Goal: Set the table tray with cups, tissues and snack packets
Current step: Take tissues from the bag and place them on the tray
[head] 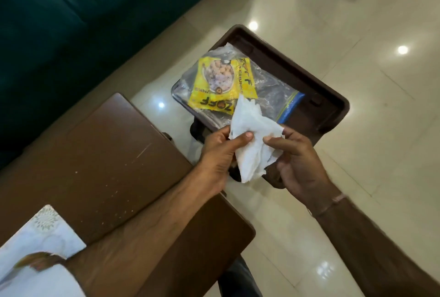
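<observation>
A white tissue (252, 139) hangs crumpled between both my hands, just above the near edge of the dark brown tray (307, 75). My left hand (221, 156) pinches its left side with thumb and fingers. My right hand (297, 161) pinches its right corner. On the tray lies a yellow snack packet (221, 87) on top of a clear zip bag (269, 91) with a blue seal strip. No cups are in view.
A brown wooden table (102, 161) fills the left, with a white patterned cloth (45, 232) at its near left corner. A dark green sofa (71, 15) runs behind it. Glossy cream floor tiles (369, 82) surround the tray.
</observation>
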A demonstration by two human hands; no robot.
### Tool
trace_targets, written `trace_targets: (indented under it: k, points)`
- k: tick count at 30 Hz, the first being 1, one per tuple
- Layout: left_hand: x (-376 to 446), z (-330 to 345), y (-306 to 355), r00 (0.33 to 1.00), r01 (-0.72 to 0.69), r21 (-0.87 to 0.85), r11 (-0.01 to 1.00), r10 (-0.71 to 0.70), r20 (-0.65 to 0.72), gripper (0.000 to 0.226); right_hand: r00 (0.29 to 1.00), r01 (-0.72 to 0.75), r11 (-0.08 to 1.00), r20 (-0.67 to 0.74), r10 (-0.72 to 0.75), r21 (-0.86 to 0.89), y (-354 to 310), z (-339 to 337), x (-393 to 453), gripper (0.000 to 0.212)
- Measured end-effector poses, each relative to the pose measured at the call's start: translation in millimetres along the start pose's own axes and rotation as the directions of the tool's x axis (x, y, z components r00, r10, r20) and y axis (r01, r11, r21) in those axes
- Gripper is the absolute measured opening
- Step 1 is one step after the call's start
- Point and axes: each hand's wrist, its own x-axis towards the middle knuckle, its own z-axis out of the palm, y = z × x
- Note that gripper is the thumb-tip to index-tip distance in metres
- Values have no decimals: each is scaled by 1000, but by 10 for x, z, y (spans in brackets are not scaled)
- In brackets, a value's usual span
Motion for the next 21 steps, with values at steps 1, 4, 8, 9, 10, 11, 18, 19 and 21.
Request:
trace_targets:
  k: [1,4,8,9,10,11,18,19,21]
  points:
    - [-48,-95,21,1000,11,-41,999,-11,-3,27,1000,-1,998,-6,1,-59,27,53,-23,42]
    - [-240,-443,77,1000,-1,-96,995,4,28,35,999,-40,980,11,43,-193,129,284,-79,61]
    - [-512,-863,85,997,-28,-79,996,34,70,37,954,-170,936,187,235,-308,246,706,-125,57]
    - [-587,-965,71,997,-36,-60,998,40,64,36,933,-187,921,231,275,-343,301,819,-133,48]
    - [-671,-1072,59,997,-41,-44,998,43,56,36,925,-182,904,244,291,-387,369,933,-143,40]
    - [-746,-1161,37,998,-35,-34,999,37,49,37,930,-167,889,232,286,-425,435,1015,-145,33]
    - [-1520,-2084,-429,974,2,-105,994,-25,-225,53,904,-101,795,278,324,-598,1341,1602,-283,29]
    - [-1637,-2227,-536,954,1,-122,992,-37,-298,56,896,-90,772,287,338,-629,1515,1694,-327,29]
    - [-1857,-2479,-740,890,17,-150,989,-83,-449,66,877,-79,725,298,377,-685,1857,1868,-419,27]
